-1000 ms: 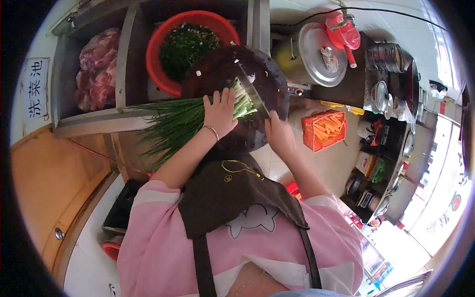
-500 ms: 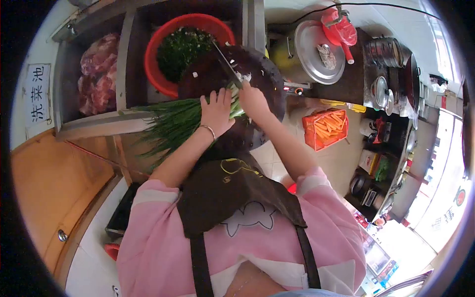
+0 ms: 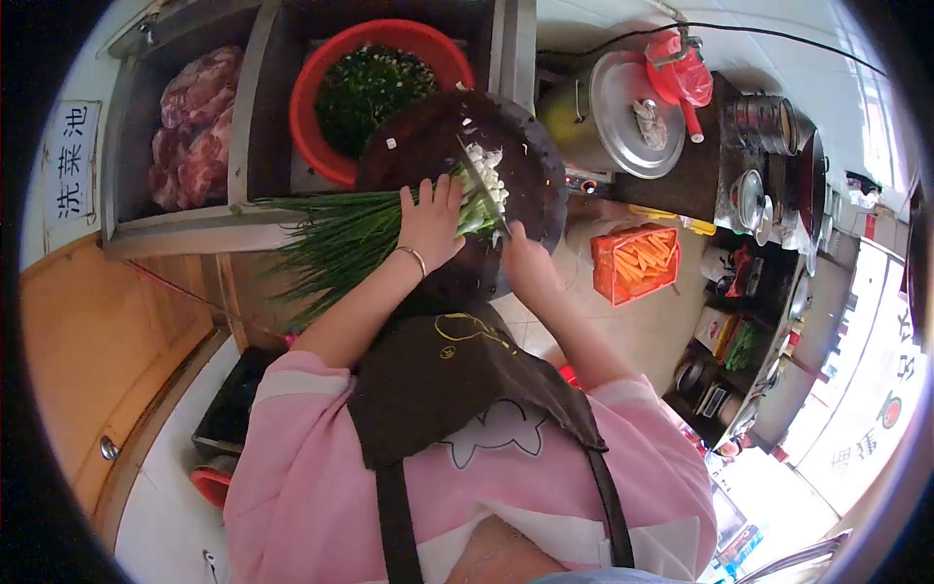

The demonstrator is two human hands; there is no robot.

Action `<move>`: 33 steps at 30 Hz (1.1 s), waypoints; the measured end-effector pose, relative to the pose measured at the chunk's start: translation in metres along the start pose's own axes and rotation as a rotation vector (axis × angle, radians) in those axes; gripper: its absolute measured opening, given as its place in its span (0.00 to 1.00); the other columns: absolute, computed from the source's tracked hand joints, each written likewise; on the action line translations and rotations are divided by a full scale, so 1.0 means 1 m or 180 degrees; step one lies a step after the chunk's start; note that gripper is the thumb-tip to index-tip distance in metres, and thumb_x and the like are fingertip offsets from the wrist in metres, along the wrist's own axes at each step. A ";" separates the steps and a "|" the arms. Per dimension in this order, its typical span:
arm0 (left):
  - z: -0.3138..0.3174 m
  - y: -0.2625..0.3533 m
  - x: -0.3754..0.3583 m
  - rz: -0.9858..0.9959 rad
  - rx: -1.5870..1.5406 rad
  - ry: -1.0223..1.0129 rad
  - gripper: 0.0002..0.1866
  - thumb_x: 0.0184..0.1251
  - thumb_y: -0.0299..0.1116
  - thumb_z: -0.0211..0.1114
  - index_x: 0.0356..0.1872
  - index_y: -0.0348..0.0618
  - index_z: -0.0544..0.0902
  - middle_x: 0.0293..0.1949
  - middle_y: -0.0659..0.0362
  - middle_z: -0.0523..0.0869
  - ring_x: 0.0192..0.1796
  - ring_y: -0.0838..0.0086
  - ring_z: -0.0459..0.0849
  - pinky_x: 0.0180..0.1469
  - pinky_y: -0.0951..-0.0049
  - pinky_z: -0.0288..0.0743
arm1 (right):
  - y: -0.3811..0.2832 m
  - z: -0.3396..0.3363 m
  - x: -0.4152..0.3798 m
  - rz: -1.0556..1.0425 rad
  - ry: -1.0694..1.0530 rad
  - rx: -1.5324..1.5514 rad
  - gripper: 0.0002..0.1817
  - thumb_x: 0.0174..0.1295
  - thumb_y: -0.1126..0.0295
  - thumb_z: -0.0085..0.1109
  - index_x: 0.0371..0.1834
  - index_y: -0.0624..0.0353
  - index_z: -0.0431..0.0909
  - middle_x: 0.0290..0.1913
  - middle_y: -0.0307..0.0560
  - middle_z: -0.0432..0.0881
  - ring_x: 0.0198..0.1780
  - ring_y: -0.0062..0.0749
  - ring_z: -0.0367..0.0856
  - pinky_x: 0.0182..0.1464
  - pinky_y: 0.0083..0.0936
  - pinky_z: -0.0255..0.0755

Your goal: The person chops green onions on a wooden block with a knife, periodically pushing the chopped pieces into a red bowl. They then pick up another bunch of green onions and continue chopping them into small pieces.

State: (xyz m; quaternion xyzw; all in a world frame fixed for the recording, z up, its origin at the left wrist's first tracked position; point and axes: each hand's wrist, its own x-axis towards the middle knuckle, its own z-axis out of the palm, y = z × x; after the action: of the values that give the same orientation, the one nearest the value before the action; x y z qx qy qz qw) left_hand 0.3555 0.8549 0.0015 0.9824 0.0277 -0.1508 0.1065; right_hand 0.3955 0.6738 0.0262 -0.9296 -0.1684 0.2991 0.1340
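Note:
A bundle of green onions (image 3: 341, 243) lies across the round dark chopping board (image 3: 530, 146), its green tops hanging over the left side. My left hand (image 3: 431, 221) presses on the bundle near its white ends, fingers closed round it. In my right hand (image 3: 528, 261) is the handle of a knife (image 3: 484, 185), whose blade stands against the cut ends. Chopped white pieces (image 3: 486, 167) lie just beyond the blade. Behind the board, a red basin (image 3: 309, 73) holds chopped greens (image 3: 370, 92).
Raw meat (image 3: 195, 136) lies in the left sink compartment. A lidded metal pot (image 3: 628, 131) stands right of the board, near a red strainer (image 3: 681, 73). An orange basket of carrots (image 3: 637, 263) is on the floor. Shelves (image 3: 769, 321) stand at the right.
My right hand and the knife have moved nearer my body and slightly right, and the blade now lies along the onions' cut ends. More chopped white pieces show. The view has shifted slightly.

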 end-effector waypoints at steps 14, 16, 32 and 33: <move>0.007 -0.003 -0.002 -0.0086 -0.0329 0.0298 0.51 0.44 0.50 0.73 0.69 0.35 0.59 0.66 0.47 0.67 0.67 0.55 0.65 0.66 0.44 0.58 | -0.013 -0.026 0.046 -0.0822 0.0672 0.0536 0.11 0.65 0.68 0.48 0.42 0.65 0.65 0.25 0.68 0.78 0.30 0.65 0.80 0.34 0.56 0.72; 0.011 -0.004 -0.004 -0.0099 -0.0397 0.0295 0.52 0.44 0.50 0.73 0.69 0.34 0.59 0.65 0.46 0.67 0.67 0.54 0.65 0.66 0.45 0.58 | -0.007 -0.038 0.003 -0.0736 0.0411 0.0408 0.11 0.66 0.67 0.48 0.43 0.63 0.64 0.24 0.68 0.78 0.29 0.65 0.79 0.32 0.57 0.71; 0.010 0.003 0.000 0.0012 -0.0198 0.0247 0.50 0.46 0.51 0.71 0.68 0.34 0.62 0.65 0.48 0.68 0.66 0.56 0.65 0.66 0.49 0.58 | -0.022 0.011 0.084 -0.0502 0.0316 0.0190 0.11 0.62 0.71 0.47 0.45 0.63 0.65 0.28 0.67 0.80 0.33 0.65 0.80 0.36 0.56 0.73; 0.008 0.000 0.001 -0.0001 -0.0235 0.0256 0.50 0.45 0.51 0.71 0.68 0.34 0.62 0.66 0.47 0.67 0.67 0.56 0.65 0.66 0.48 0.58 | -0.030 0.006 0.090 -0.0823 0.0527 0.0271 0.10 0.62 0.71 0.47 0.44 0.64 0.66 0.28 0.68 0.80 0.33 0.65 0.80 0.37 0.55 0.73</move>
State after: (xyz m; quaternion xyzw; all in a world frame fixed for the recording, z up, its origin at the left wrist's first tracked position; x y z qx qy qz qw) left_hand 0.3538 0.8534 -0.0067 0.9831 0.0377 -0.1100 0.1415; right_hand 0.4536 0.7367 -0.0141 -0.9151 -0.2622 0.2085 0.2242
